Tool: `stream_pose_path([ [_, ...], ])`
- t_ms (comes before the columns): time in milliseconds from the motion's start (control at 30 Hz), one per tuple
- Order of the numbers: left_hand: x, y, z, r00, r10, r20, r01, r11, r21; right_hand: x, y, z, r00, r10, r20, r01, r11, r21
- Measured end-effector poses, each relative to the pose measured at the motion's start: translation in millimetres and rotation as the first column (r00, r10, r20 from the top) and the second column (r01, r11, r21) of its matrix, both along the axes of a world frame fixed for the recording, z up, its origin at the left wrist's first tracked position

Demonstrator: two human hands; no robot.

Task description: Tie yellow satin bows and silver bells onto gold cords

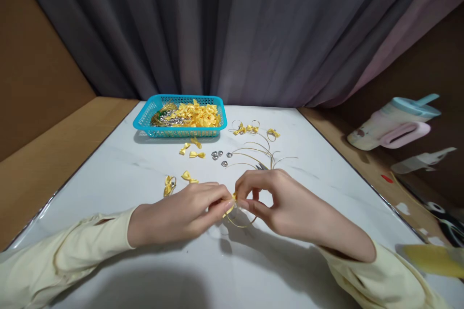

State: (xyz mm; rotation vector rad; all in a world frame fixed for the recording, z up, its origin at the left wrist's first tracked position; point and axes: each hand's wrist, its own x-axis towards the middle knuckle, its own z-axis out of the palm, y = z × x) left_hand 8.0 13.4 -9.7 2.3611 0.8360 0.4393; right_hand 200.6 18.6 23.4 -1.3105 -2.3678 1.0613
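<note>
My left hand (192, 210) and my right hand (279, 203) meet over the near middle of the white table. Between their pinched fingertips is a small yellow ribbon bow (228, 211), mostly covered by the fingers. A thin gold wire (242, 226) curves in a loop below the fingertips, joined to or held with the bow; the exact join is hidden. Just beyond the hands lie a loose yellow bow (189, 176) and a bow with a wire loop (169, 185). Several silver beads (216, 154) and loose lengths of wire (250, 151) rest farther off.
A blue basket (177, 132) at the back holds yellow bows, wire and silver pieces. Bows on wire loops (250, 129) lie to its right. Dark pointed blades (261, 166) show behind my right hand. A tumbler (384, 123), squeeze bottle (416, 161) and scissors (451, 227) are at right.
</note>
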Motion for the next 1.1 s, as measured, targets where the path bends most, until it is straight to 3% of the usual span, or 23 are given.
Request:
stream_pose_path([
  [167, -1, 2, 2.7, 1.000, 0.027, -0.014, -0.027, 0.999, -0.024, 6, 9, 2.2, 0.956, -0.042, -0.290, -0.039, 0.963, -0.266],
  [367, -2, 1, 2.4, 0.999, 0.009, -0.033, -0.010, 0.999, -0.033, 4, 14, -1.4, 0.966, -0.080, -0.247, -0.038, 0.897, -0.439],
  [600, -2, 3, -0.8, 1.000, 0.012, -0.008, -0.013, 0.998, -0.060, 5, 14, -5.9, 0.927, -0.093, -0.362, -0.115, 0.851, -0.512],
  [733, -4, 5, 2.7, 1.000, 0.021, 0.009, -0.019, 0.982, -0.187, 4, 15, -5.0, 0.921, -0.126, -0.369, -0.099, 0.839, -0.534],
  [900, -6, 10, 8.1, 0.997, 0.019, 0.071, 0.011, 0.918, -0.396, 5, 16, -3.1, 0.912, -0.198, -0.360, -0.040, 0.829, -0.557],
  [967, -6, 11, 7.5, 0.998, 0.032, 0.062, -0.005, 0.919, -0.393, 5, 16, -2.7, 0.912, -0.203, -0.357, -0.035, 0.828, -0.559],
  [1100, -4, 9, 2.3, 0.998, 0.054, 0.023, -0.046, 0.963, -0.266, 4, 17, -2.4, 0.914, -0.206, -0.350, -0.032, 0.822, -0.568],
])
